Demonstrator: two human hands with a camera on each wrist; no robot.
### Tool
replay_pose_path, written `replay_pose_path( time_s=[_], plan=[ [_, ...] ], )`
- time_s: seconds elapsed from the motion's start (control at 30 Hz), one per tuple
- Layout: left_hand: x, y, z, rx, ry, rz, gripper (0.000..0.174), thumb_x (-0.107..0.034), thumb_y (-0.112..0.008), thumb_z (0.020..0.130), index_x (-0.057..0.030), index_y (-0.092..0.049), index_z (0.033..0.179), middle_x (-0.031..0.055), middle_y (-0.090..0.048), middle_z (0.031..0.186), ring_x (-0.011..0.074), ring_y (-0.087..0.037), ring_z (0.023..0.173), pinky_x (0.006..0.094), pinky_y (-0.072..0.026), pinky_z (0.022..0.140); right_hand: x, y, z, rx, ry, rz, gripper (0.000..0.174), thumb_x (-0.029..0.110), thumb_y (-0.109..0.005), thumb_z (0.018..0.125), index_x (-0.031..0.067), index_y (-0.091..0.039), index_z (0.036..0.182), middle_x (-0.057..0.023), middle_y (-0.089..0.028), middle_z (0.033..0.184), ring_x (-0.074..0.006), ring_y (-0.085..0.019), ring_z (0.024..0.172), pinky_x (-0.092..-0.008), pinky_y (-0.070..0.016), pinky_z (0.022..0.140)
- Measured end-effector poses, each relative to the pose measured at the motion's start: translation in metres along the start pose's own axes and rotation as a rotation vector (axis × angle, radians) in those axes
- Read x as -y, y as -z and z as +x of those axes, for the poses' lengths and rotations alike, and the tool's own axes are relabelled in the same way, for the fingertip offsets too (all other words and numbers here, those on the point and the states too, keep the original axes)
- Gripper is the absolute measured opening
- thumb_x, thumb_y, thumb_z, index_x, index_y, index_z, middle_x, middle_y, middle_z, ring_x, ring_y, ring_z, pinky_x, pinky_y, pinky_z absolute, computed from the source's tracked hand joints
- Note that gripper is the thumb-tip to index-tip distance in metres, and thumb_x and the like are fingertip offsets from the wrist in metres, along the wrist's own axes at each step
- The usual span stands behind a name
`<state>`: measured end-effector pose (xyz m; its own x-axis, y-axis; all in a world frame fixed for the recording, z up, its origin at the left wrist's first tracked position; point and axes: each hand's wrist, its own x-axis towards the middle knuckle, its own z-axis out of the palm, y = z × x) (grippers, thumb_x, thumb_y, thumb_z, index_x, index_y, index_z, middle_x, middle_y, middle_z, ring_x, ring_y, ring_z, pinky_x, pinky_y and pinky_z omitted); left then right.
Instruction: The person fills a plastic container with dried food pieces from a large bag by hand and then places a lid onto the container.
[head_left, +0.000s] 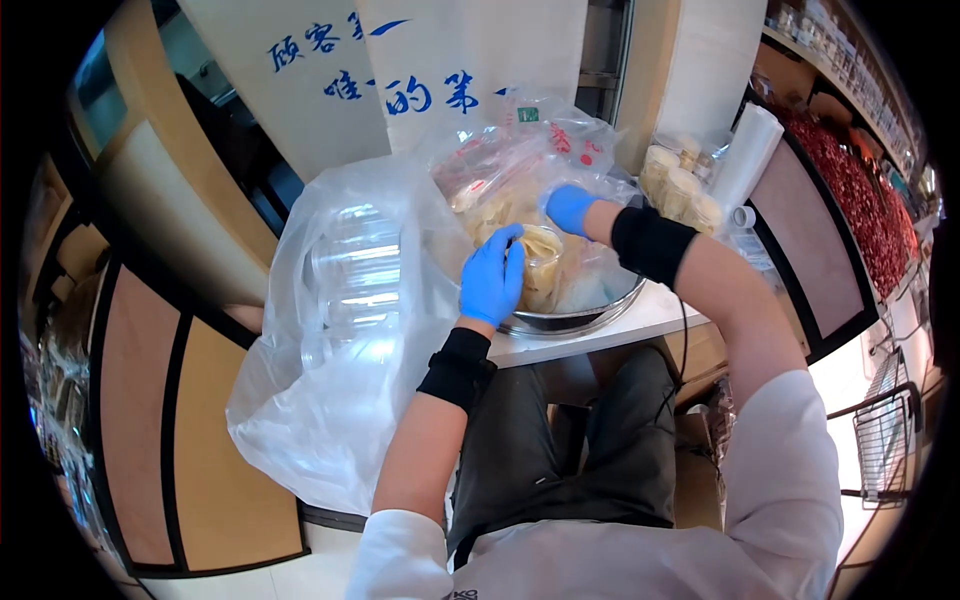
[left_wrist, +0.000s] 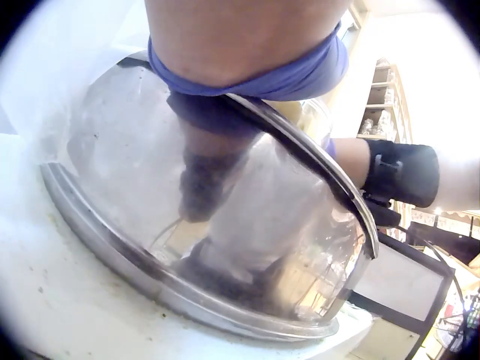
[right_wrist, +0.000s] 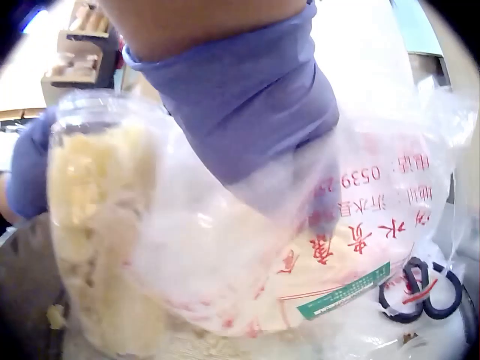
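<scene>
Left hand (head_left: 492, 275), in a blue thin glove, has its fingers curled around a clear round plastic jar (head_left: 543, 265) and holds it upright above the wide shiny steel bowl (head_left: 575, 320). The bowl stands on the white surface (head_left: 650, 308) in front of the seated person. The right hand (head_left: 570, 208), also in a blue glove, is pushed into a clear plastic bag with red printed characters (right_wrist: 360, 225), which lies just behind the jar and over the bowl. The film of the bag hides its fingers, so I cannot tell if they are closed on something or loose.

The jar is full of pale yellow dried slices (right_wrist: 97, 225) almost up to the rim, as the right wrist view shows. So I judge the filling of this jar to be nearly finished. I see no lid on it. At the person's left, a big transparent sack (head_left: 340, 320) hangs over the edge of the surface, with empty clear jars inside, so it seems much work remains.

Counting: two gloved hands, one jar in the hand, one steel bowl, one printed bag that I can be sure of. There is one pair of black-handled scissors (right_wrist: 420, 289) lying beside this bag. At least three filled jars (head_left: 680, 185) stand at the back right, next to one white roll of film (head_left: 745, 155). The empty jars in the sack are several; an exact number I cannot give.
</scene>
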<state>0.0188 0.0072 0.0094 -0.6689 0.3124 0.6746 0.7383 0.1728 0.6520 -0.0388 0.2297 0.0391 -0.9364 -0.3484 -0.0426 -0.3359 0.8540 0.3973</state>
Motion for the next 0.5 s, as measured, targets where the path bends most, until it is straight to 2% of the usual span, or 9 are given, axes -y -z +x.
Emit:
replay_pose_path(
  time_s=[0.03,0.07,0.13,0.17,0.23,0.27,0.33,0.47,0.5],
  plan=[
    [-0.002,0.001,-0.001,0.037,0.04,0.006,0.026,-0.023,-0.05,0.091,-0.0066,-0.058,0.11,0.0173,-0.065,0.094,0.0356,-0.061,0.078,0.0438,-0.047,0.074,-0.003,0.002,-0.005,-0.009,-0.068,0.187,0.017,0.009,-0.062,0.076,0.0027,-0.068,0.09,-0.0189,-0.067,0.089,-0.0335,-0.066,0.081,-0.041,-0.0525,0.073],
    [-0.001,0.001,-0.001,0.023,0.057,0.004,0.026,-0.023,-0.05,0.091,-0.0066,-0.058,0.11,0.0173,-0.065,0.094,0.0356,-0.061,0.078,0.0438,-0.047,0.074,-0.001,0.017,-0.015,0.003,-0.049,0.181,0.017,0.009,-0.062,0.076,0.0027,-0.068,0.09,-0.0189,-0.067,0.089,-0.0335,-0.066,0.081,-0.041,-0.0525,0.073],
    [0.003,-0.001,-0.001,0.005,-0.011,0.017,0.025,-0.023,-0.05,0.091,-0.0062,-0.058,0.108,0.0171,-0.065,0.095,0.0358,-0.061,0.08,0.0436,-0.0472,0.075,0.003,0.071,-0.047,-0.121,-0.027,0.227,0.017,0.009,-0.061,0.076,0.0024,-0.069,0.09,-0.019,-0.067,0.088,-0.033,-0.066,0.08,-0.0378,-0.0526,0.071],
    [0.001,0.0,-0.001,0.017,-0.007,0.046,0.025,-0.022,-0.049,0.093,-0.0052,-0.058,0.109,0.017,-0.065,0.095,0.0326,-0.064,0.082,0.0376,-0.0496,0.073,0.003,0.091,-0.056,-0.108,-0.012,0.224,0.017,0.009,-0.061,0.076,0.0024,-0.069,0.09,-0.019,-0.067,0.088,-0.033,-0.066,0.08,-0.0378,-0.0526,0.071],
    [0.003,-0.001,-0.002,0.009,0.015,0.032,0.025,-0.022,-0.049,0.093,-0.0051,-0.058,0.109,0.017,-0.065,0.095,0.0329,-0.064,0.082,0.0378,-0.0498,0.073,0.005,0.121,-0.067,-0.144,-0.118,0.49,0.02,0.014,-0.062,0.076,-0.0001,-0.067,0.09,-0.0166,-0.067,0.081,-0.0273,-0.066,0.074,-0.035,-0.0523,0.069],
    [0.004,-0.002,-0.002,0.01,0.015,0.023,0.025,-0.022,-0.049,0.093,-0.0049,-0.058,0.109,0.0171,-0.065,0.096,0.0332,-0.064,0.082,0.038,-0.05,0.072,0.008,0.127,-0.07,-0.136,-0.11,0.489,0.02,0.014,-0.062,0.076,-0.0001,-0.067,0.09,-0.0166,-0.067,0.081,-0.0273,-0.066,0.074,-0.035,-0.0523,0.069],
    [0.003,-0.002,-0.003,-0.001,0.012,0.026,0.026,-0.023,-0.05,0.092,-0.0047,-0.058,0.109,0.0177,-0.065,0.095,0.0334,-0.064,0.081,0.0385,-0.0504,0.071,0.018,0.134,-0.076,-0.204,-0.018,0.88,0.027,0.018,-0.066,0.073,0.0011,-0.068,0.094,-0.0145,-0.068,0.081,-0.0227,-0.066,0.072,-0.0315,-0.0518,0.069],
    [-0.002,0.001,0.0,0.03,0.048,0.066,0.026,-0.023,-0.05,0.092,-0.0044,-0.058,0.108,0.0189,-0.065,0.092,0.0328,-0.065,0.081,0.0388,-0.0508,0.07,0.048,0.119,-0.071,-0.139,0.013,0.848,0.028,0.018,-0.066,0.072,0.0022,-0.068,0.095,-0.0147,-0.067,0.079,-0.0212,-0.065,0.07,-0.0306,-0.0512,0.068],
    [-0.002,0.001,0.0,0.044,0.051,0.073,0.026,-0.023,-0.05,0.092,-0.0043,-0.058,0.108,0.0192,-0.066,0.091,0.0327,-0.066,0.081,0.0388,-0.0511,0.071,0.054,0.11,-0.069,-0.147,-0.043,0.789,0.028,0.019,-0.067,0.071,0.0019,-0.068,0.093,-0.0151,-0.067,0.078,-0.0223,-0.065,0.07,-0.0311,-0.0512,0.068]
  ],
)
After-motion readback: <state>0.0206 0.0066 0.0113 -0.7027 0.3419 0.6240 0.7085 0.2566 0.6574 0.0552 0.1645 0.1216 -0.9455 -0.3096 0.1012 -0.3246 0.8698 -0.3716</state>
